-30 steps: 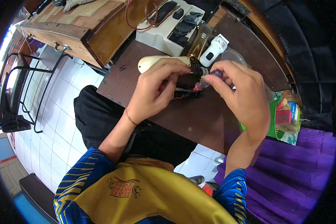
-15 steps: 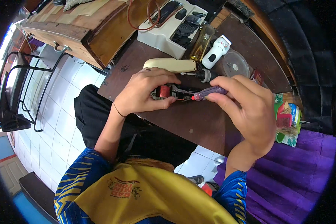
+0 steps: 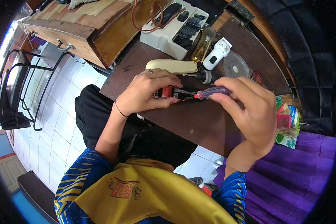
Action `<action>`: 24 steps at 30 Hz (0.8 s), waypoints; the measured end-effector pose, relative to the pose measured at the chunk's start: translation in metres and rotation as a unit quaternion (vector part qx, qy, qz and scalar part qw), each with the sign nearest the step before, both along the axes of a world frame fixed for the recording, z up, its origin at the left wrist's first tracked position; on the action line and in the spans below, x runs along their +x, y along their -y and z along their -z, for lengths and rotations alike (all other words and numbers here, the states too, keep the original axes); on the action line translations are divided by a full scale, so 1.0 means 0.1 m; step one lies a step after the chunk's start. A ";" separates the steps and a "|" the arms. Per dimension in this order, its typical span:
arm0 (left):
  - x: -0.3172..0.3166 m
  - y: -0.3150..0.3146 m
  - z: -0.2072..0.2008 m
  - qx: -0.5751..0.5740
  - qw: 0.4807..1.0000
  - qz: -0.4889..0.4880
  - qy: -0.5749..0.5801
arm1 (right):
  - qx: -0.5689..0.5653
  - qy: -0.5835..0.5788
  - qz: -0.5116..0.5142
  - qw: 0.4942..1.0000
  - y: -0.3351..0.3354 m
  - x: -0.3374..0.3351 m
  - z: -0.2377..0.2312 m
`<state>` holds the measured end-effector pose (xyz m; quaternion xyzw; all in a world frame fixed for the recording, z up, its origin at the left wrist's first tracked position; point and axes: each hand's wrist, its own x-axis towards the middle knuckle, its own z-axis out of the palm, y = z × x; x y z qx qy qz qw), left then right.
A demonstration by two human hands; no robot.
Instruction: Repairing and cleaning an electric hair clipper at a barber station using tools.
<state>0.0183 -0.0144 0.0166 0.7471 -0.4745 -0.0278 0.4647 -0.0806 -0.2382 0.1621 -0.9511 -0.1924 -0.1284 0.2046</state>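
Observation:
My left hand (image 3: 140, 91) is closed around an opened hair clipper (image 3: 165, 92) whose red copper coil shows between thumb and fingers. My right hand (image 3: 250, 112) grips a screwdriver (image 3: 215, 91) by its clear purple handle. The red collar of the screwdriver is close to the clipper's right end, and its shaft points left into the dark parts. Whether the tip sits in a screw cannot be made out. Just behind my left hand lies a cream casing half (image 3: 171, 66). Another screwdriver (image 3: 209, 77), black-handled with a grey ring, lies beyond the purple one.
On the brown tabletop (image 3: 168, 125) stand a white tray of clipper guards (image 3: 160, 41), an amber bottle (image 3: 203, 46), a white clipper (image 3: 216, 54) and a round clear lid (image 3: 236, 66). Combs (image 3: 283, 121) hang by the right edge. A wooden drawer (image 3: 63, 39) juts in at left.
The whole view has shifted slightly. Both hands keep their grips, and the screwdriver stays at the clipper's right end with little visible movement.

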 end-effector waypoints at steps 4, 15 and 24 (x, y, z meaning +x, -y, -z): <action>0.01 -0.04 -0.01 -0.024 0.999 0.019 -0.009 | 0.006 -0.017 -0.012 1.000 -0.01 0.00 0.03; 0.09 -0.12 -0.01 -0.031 0.999 0.009 0.001 | 0.019 0.015 -0.044 0.999 -0.06 0.08 0.05; 0.12 -0.12 0.04 -0.045 0.998 0.034 0.003 | 0.030 0.033 -0.032 0.999 -0.14 0.11 0.09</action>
